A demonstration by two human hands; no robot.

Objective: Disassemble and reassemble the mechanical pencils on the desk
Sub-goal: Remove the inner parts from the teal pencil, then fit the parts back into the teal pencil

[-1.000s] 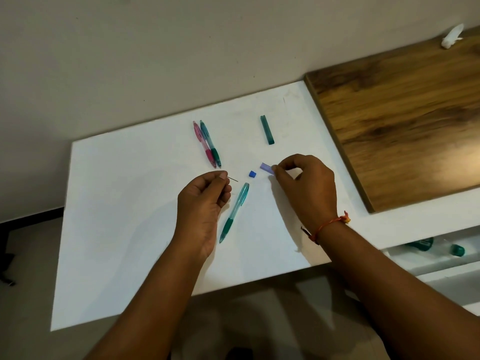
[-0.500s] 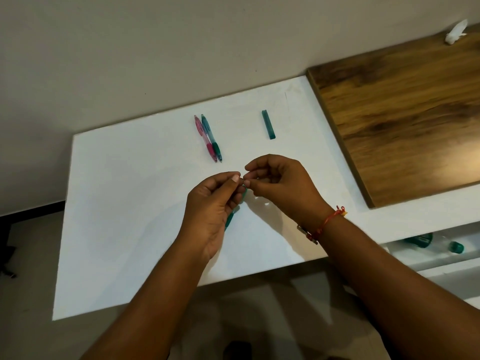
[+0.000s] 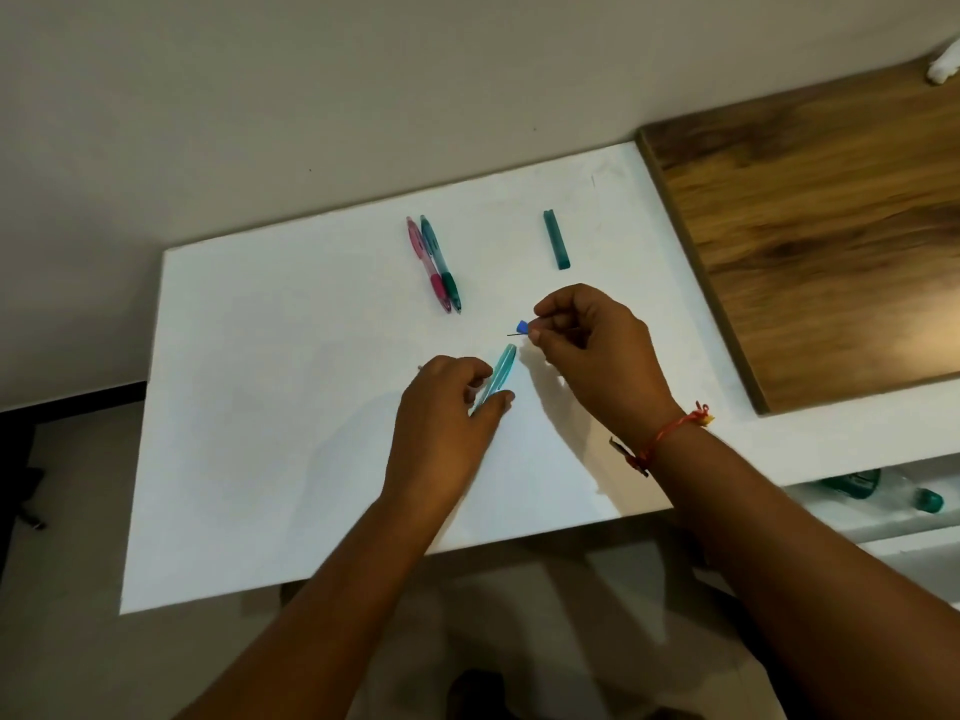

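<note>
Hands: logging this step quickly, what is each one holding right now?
Left hand: grips the teal pencil barrel.
Right hand: pinches a thin lead.

Teal barrel (image 3: 497, 374) slanted; thin lead (image 3: 514, 334), seemingly, just beside blue cap (image 3: 522, 325); pink pencil (image 3: 428, 265), teal pencil (image 3: 440, 262) touching, farther back.

1. Plain beige painted wall (image 3: 311, 96), filling the upper part of the view.
2. Large brown wood-grain board (image 3: 831, 226), flat, at upper right; we note that its left edge runs diagonally from the wall toward us.
3. Small white object (image 3: 943, 67) on the board's far right corner; we cannot tell what it is.
4. Red thread bracelet with a yellow knot (image 3: 670, 433).
5. White lower shelf (image 3: 883, 522) at right, holding two teal-and-clear items, one (image 3: 852, 483) beside the other (image 3: 927, 500); both blurred.
6. Black skirting strip (image 3: 67, 402) at left, above grey-beige floor (image 3: 62, 563).
7. Dark object (image 3: 21, 491) at the left edge, cut off.
</note>
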